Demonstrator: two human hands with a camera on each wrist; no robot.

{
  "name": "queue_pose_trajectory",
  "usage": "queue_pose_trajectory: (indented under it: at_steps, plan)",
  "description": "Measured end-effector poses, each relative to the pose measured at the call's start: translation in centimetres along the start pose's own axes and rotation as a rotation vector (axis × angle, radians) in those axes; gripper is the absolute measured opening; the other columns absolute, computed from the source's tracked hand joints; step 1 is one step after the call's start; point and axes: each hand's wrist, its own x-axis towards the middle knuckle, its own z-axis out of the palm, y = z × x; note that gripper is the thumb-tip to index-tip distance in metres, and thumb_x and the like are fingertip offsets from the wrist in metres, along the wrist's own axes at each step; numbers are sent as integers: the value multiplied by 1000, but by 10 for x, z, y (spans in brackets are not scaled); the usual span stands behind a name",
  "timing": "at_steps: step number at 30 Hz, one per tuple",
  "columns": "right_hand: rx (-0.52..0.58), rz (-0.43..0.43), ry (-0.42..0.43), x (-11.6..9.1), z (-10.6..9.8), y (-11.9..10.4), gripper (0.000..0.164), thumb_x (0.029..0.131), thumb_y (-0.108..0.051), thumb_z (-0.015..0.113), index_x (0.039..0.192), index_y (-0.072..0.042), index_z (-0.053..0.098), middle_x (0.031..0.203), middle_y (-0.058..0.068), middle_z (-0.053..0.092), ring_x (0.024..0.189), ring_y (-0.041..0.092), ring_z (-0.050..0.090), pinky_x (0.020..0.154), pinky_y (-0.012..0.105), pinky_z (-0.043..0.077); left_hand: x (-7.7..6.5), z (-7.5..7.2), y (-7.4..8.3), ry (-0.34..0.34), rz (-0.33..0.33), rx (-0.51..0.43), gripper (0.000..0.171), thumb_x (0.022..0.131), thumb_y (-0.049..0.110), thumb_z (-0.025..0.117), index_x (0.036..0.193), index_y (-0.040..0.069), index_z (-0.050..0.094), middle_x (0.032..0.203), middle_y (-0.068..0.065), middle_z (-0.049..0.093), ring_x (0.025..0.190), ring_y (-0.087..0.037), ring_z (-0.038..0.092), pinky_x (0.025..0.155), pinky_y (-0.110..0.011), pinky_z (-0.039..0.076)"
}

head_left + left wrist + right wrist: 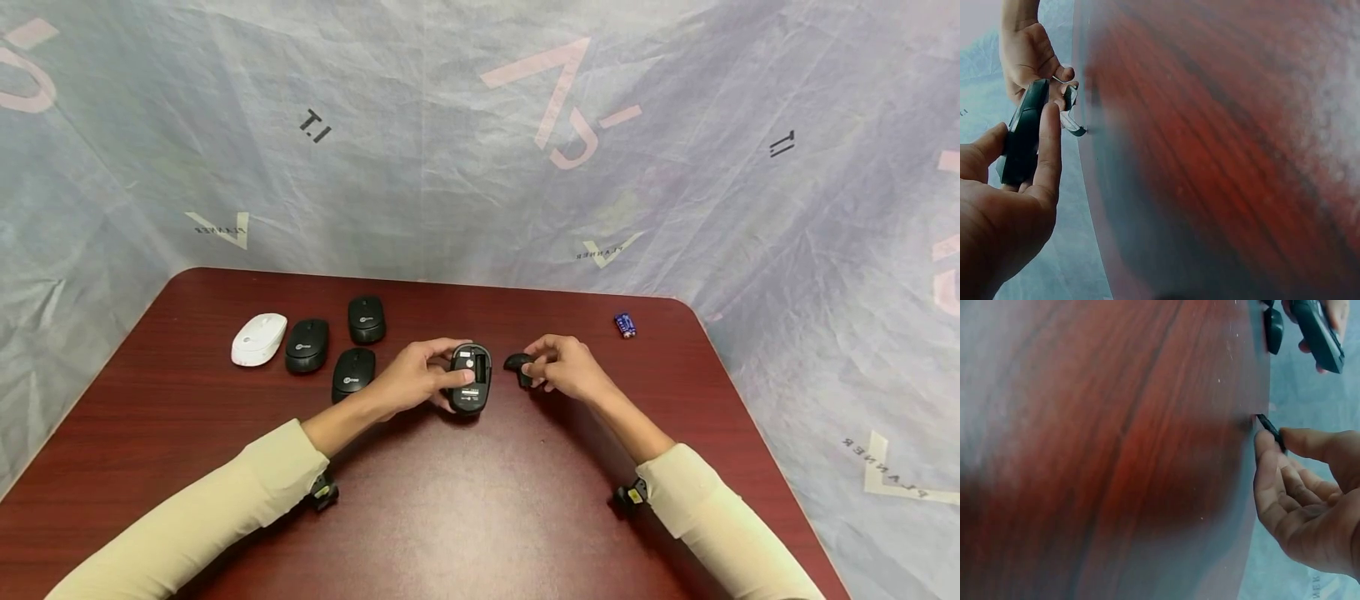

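My left hand (415, 377) holds a black computer mouse (471, 398) with its underside turned up, the thumb lying across it. An uncovered battery slot (481, 367) shows dark in that underside. In the left wrist view the mouse (1021, 140) is seen edge-on between thumb and fingers. To the right of it, my right hand (567, 367) pinches a thin black cover (516, 362) between thumb and fingers. The right wrist view shows this cover (1270, 431) edge-on, low by the table surface.
On the left of the dark red table (480, 500) lie a white mouse (258, 339) and three black mice (307, 346), one of them right by my left forearm. Blue batteries (625, 325) lie near the back right corner. A printed grey sheet (420, 167) hangs behind the table.
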Motion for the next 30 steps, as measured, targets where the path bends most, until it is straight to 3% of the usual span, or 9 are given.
queue_pose_trajectory:
  at_steps: [5,13,23,30]
  plan:
    - [-104,14,22,1,-2,2,24,92,-17,78,113,-8,71,84,7,76,74,22,71,63,33,63,0,0,-1,-12,14,-20,58,96,16,77,149,20,55,121,-21,60,94,-26,75,72,-48,69]
    - [-274,-31,54,6,-3,3,20,91,-27,80,105,-12,76,83,0,76,74,12,69,70,27,54,2,-1,-1,2,25,-31,58,95,14,77,148,23,55,122,-21,58,93,-28,75,72,-50,69]
    - [-288,-45,50,5,-3,5,14,92,-26,80,100,-14,78,79,0,76,72,14,67,66,27,53,1,-1,0,-11,32,-20,60,96,15,76,151,20,53,122,-21,59,94,-28,75,72,-49,69]
    - [-285,-25,48,4,-8,7,14,95,-31,77,102,-18,77,80,3,76,74,16,66,66,28,52,0,-1,0,-21,25,-14,57,96,16,77,149,25,55,123,-20,59,97,-28,74,73,-49,69]
